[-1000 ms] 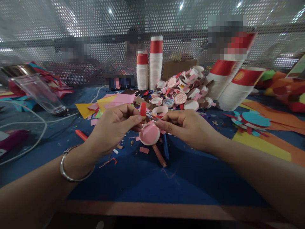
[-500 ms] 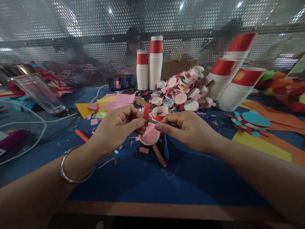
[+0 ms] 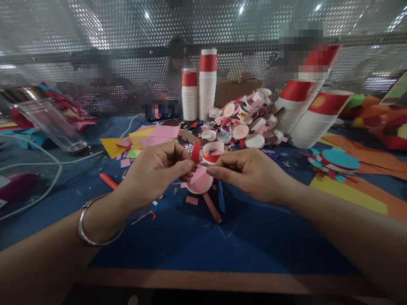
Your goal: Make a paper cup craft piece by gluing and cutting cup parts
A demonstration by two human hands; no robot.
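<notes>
My left hand (image 3: 162, 171) is closed in a pinch, thumb against fingertips. Facing it, my right hand (image 3: 248, 173) pinches too. A thin dark strip (image 3: 202, 164) stretches between the two sets of fingertips; its material is hard to make out. Just past the left fingertips stands a red strip (image 3: 195, 152), and whether it is held cannot be told. Under the hands lies a paper-cup base with a pink disc (image 3: 199, 180) on top. A cut red-and-white cup ring (image 3: 212, 148) is behind it. A brown stick (image 3: 212, 207) and a blue pen (image 3: 221, 199) extend toward me.
Behind are a heap of cut cup pieces (image 3: 240, 131) and stacked paper cups (image 3: 208, 93), with more cups (image 3: 314, 120) at right. Coloured paper (image 3: 159, 135) and scraps lie left of centre. A glass (image 3: 57, 123), a cable (image 3: 60, 173) and a red pen (image 3: 108, 181) are at left.
Both hands stay almost in place, still pinching. The red strip by the left fingertips has shifted slightly down and right, and less of the thin dark strip shows.
</notes>
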